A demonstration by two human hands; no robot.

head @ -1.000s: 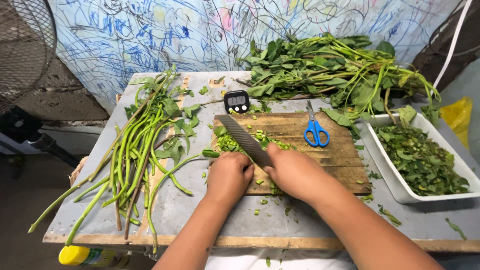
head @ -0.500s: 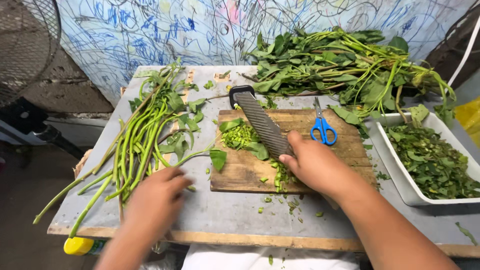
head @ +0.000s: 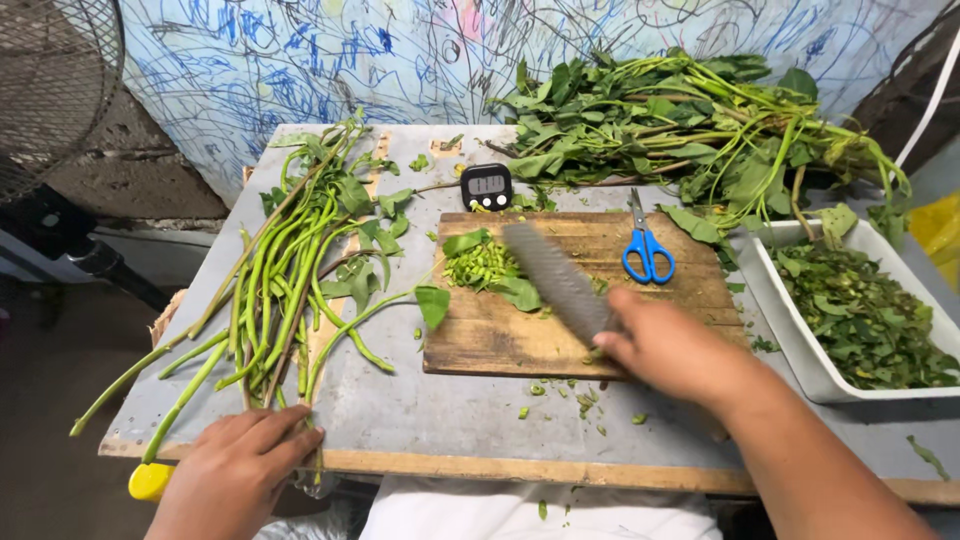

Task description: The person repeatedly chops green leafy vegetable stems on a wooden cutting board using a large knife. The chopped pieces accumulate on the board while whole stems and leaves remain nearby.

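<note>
Cleaver, broad and ridged, lies slanted across the wooden cutting board, its handle clenched in the right hand at the board's near right edge. A small heap of chopped green pieces sits just beside the blade's far end, and bare board shows in front of it. Blue-handled scissors rest on the board's far right part. The left hand, open and flat, rests at the counter front edge, touching the near ends of the long green stems. A white tray of cut leaves stands just right of the board, and a leafy bunch fills the far edge.
</note>
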